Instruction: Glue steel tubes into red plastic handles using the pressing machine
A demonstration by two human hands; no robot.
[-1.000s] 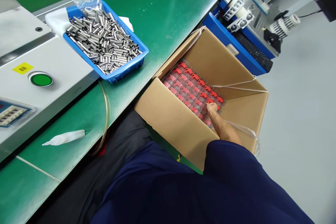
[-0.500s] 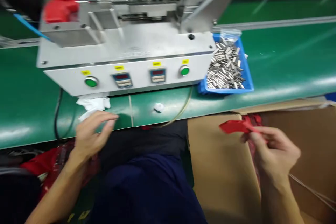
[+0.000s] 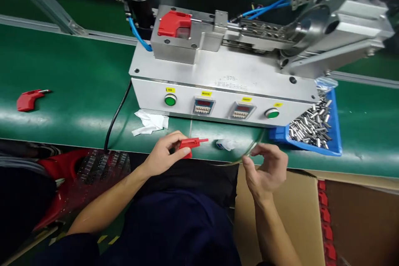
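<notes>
Holding a red plastic part with a thin metal pin pointing right, my left hand sits at the near edge of the green tabletop, its fingers curled firmly around the red body. My right hand is just beside it, with its fingers half open and bent, holding nothing I can see, close to a thin clear tube. Straight ahead on the tabletop stands a stainless steel machine with two green buttons and two small digital displays on its front. A matching red part sits in a fixture on its top left, and another lies far off to my left. White cloth lies against the machine's front. To the right, a blue tray holds loose metal tubes. Near me on the right, an open cardboard box shows a row of red parts, and near left, a dark ridged tray rests on red parts.
</notes>
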